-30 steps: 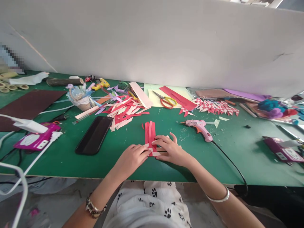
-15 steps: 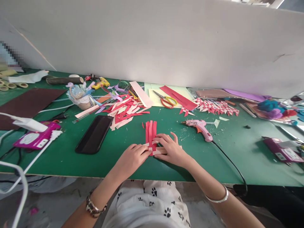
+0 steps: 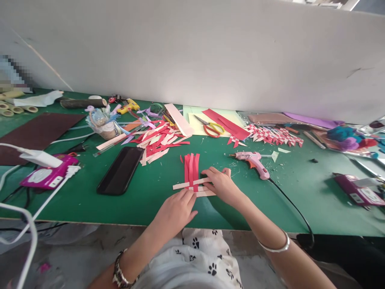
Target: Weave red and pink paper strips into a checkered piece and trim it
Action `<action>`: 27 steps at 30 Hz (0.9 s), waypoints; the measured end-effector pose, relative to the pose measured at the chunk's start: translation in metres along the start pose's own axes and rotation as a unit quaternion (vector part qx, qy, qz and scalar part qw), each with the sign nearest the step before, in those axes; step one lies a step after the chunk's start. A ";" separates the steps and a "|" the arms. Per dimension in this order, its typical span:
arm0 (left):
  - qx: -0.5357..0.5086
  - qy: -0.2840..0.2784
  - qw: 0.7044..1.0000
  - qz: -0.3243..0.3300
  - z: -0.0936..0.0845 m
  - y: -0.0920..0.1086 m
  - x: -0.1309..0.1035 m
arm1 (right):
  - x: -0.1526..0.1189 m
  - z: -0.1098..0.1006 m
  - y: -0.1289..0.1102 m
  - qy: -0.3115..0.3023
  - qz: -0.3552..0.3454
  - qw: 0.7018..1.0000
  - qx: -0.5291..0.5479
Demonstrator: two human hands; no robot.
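Note:
Several red paper strips (image 3: 191, 168) stand side by side on the table, crossed near their lower ends by pale pink strips. The uppermost pale strip (image 3: 180, 186) runs sideways through the red ones, its left end sticking out. My left hand (image 3: 176, 210) presses its fingertips on the lower edge of this weave, the thumb spread away below. At the right side, my right hand (image 3: 222, 185) has its thumb and fingers closed on the right part of the upper pale strip. Its palm hides the ends of the lower pale strips.
A black phone (image 3: 120, 170) lies left, below a pile of loose red and pale strips (image 3: 164, 140). Scissors (image 3: 213, 126) rest on yellow paper behind. A pink glue gun (image 3: 252, 160) with its cord is at right, below checkered woven pieces (image 3: 273, 134). Purple power strips flank both sides.
My left hand has slid down from the weave's left side to its lower edge, uncovering the pale strip's left end. My right hand has shifted a little right along the strip.

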State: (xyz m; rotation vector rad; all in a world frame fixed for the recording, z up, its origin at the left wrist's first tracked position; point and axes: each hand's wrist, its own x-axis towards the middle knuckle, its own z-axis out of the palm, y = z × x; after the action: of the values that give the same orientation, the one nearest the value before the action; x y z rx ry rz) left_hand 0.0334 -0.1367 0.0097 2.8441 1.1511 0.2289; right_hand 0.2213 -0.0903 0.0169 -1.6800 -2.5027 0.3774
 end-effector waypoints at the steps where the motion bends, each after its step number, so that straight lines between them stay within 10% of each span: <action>1: 0.009 -0.003 1.000 -0.005 0.000 0.002 0.001 | 0.001 -0.002 0.000 -0.007 -0.001 1.000 0.001; 13: 0.022 0.014 1.000 -0.009 0.001 0.007 0.000 | -0.001 -0.004 0.010 0.029 -0.081 0.996 -0.025; 27: 0.016 0.034 0.999 -0.020 0.014 0.005 0.003 | 0.003 0.010 -0.024 0.038 0.137 0.989 -0.036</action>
State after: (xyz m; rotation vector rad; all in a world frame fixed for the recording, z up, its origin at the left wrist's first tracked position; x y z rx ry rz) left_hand 0.0415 -0.1383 -0.0029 2.8585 1.2332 0.3087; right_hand 0.1967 -0.0974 0.0130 -2.0329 -2.2602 0.2411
